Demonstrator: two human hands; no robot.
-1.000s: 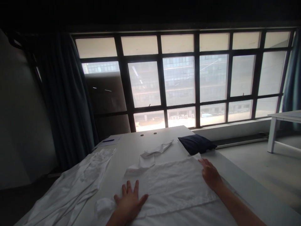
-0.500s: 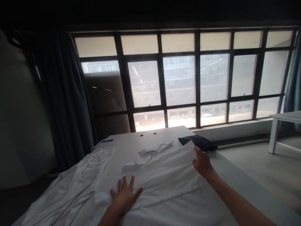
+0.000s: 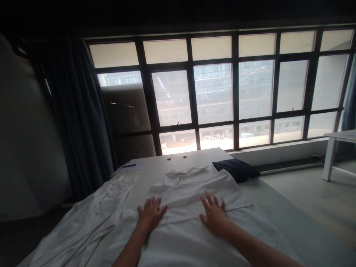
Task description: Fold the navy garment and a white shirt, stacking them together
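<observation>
A white shirt [image 3: 189, 196] lies spread over the white table [image 3: 155, 163], its collar toward the far end. My left hand [image 3: 151, 215] rests on the left part of the shirt with its fingers apart. On the right part, my right hand [image 3: 213, 215] is spread over the cloth, palm down, slightly blurred. A seam or fold line runs across the shirt between and beside the hands. Neither hand grips the fabric.
More crumpled white cloth [image 3: 111, 204] lies along the table's left side. A dark folded cloth or bag [image 3: 236, 169] sits at the right edge, beyond the shirt. Paper with a blue pen [image 3: 129, 165] lies at the far left. Another white table [image 3: 330, 155] stands at right.
My right hand has left the shirt's far right edge and moved left and nearer, onto the cloth. My left hand has shifted slightly forward.
</observation>
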